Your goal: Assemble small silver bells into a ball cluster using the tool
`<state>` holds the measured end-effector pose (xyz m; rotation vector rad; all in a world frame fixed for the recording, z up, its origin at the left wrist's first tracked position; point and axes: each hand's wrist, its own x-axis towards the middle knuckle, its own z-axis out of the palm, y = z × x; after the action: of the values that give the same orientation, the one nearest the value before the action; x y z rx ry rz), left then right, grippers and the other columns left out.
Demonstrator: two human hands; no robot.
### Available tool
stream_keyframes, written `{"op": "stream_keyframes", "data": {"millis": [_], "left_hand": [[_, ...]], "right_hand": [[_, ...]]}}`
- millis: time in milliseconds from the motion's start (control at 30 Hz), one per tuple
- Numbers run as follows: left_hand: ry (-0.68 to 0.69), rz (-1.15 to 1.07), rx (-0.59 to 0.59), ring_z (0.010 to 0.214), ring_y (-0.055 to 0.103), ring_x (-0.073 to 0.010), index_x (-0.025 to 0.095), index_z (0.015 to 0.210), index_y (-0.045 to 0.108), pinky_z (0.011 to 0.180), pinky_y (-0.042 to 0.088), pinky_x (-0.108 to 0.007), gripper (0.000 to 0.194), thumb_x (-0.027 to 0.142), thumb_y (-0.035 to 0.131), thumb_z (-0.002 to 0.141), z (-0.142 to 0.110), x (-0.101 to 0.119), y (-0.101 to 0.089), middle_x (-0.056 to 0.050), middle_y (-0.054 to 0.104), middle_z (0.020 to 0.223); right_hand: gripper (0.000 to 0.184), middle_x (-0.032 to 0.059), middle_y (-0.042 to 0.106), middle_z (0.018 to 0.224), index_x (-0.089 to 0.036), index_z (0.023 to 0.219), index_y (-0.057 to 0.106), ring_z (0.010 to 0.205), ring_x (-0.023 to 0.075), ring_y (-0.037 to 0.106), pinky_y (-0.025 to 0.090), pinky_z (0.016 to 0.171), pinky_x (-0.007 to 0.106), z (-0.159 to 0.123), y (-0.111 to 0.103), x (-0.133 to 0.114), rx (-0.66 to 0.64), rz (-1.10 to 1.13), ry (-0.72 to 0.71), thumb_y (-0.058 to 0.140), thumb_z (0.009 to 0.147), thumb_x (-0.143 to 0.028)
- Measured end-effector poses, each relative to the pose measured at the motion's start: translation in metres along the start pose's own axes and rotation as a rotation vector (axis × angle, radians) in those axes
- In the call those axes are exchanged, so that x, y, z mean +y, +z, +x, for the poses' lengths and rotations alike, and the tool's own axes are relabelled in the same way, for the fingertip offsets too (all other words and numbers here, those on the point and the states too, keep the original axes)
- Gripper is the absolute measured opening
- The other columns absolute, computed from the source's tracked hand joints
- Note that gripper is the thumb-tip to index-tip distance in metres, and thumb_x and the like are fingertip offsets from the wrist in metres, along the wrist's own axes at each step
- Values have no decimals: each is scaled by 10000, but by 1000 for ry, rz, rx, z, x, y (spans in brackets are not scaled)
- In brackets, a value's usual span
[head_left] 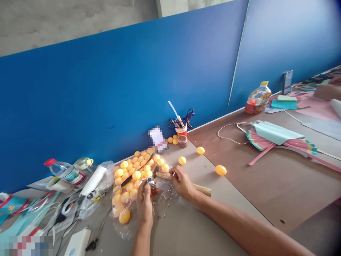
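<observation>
My left hand (146, 202) is closed around a small shiny silver ball (151, 182) with a studded-looking surface. To its right, my right hand (183, 183) has thumb and fingers pinched together; whatever they hold is too small or hidden to make out. Beneath the right wrist lies a wooden-handled hammer (202, 190), its middle partly covered by the hand. Tiny shiny beads (167, 199) are scattered on clear plastic between my hands. Close behind the left hand, a clear plastic bag full of orange balls (136, 175) lies on the table, with a dark strip across it.
Three loose orange balls (221, 170) rest to the right. A cup of pens and tools (181, 130) and a small jar (182, 141) stand by the blue partition (119, 96). Bottles (65, 171) and cables crowd the left; a folded paper fan (279, 137) and juice bottle (258, 99) lie right.
</observation>
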<state>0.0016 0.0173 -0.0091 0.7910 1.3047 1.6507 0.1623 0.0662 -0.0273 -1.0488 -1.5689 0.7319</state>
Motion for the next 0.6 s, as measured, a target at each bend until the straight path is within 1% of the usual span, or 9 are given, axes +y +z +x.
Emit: {"op": "stream_keyframes", "data": {"millis": [100,133,200,267,367,467,600], "left_hand": [[-171,-231,-7,537,592,-162,157,864,677,549,504,-295,375,518,656,765,3,1,0,-71,707,744],[-221,-278,-14,520,579,-154,154,819,675,536,500,-286,367,517,641,779,4,2,0,-72,701,712],[-279,-337,-27,497,554,-142,159,773,669,504,486,-269,354,505,603,814,6,4,-2,-68,692,680],[-297,-377,-30,477,528,-133,167,756,662,474,471,-257,339,482,573,844,7,5,-3,-61,684,665],[-301,-425,-22,455,501,-121,155,766,663,448,449,-241,321,456,585,845,9,5,-6,-59,669,638],[-298,-454,-26,448,491,-114,138,771,669,444,436,-229,329,454,603,832,10,3,-7,-62,655,612],[-295,-455,-24,445,485,-109,148,735,655,450,432,-223,290,415,603,834,11,2,-8,-58,658,609]], "right_hand": [[176,46,560,857,-185,876,534,713,172,526,427,678,291,-2,0,2,-66,-172,-68,436,764,-92],[196,67,575,900,-179,906,550,771,191,538,429,725,310,-3,0,1,-90,-250,-90,441,769,-91],[232,96,590,976,-169,969,573,885,225,537,409,804,338,-5,-2,-1,-143,-405,-115,458,782,-96],[244,106,595,1019,-170,1016,584,945,243,522,385,835,345,-7,-4,-5,-205,-532,-102,482,800,-122],[232,110,599,1051,-172,1049,586,980,252,511,361,841,345,-7,-8,-13,-310,-657,-58,513,829,-187],[212,111,607,1061,-167,1041,584,993,257,515,348,831,348,-4,-11,-19,-387,-736,-18,514,848,-218],[187,117,614,1060,-161,1013,589,993,267,525,348,811,355,0,-12,-22,-447,-793,6,511,862,-240]]}}
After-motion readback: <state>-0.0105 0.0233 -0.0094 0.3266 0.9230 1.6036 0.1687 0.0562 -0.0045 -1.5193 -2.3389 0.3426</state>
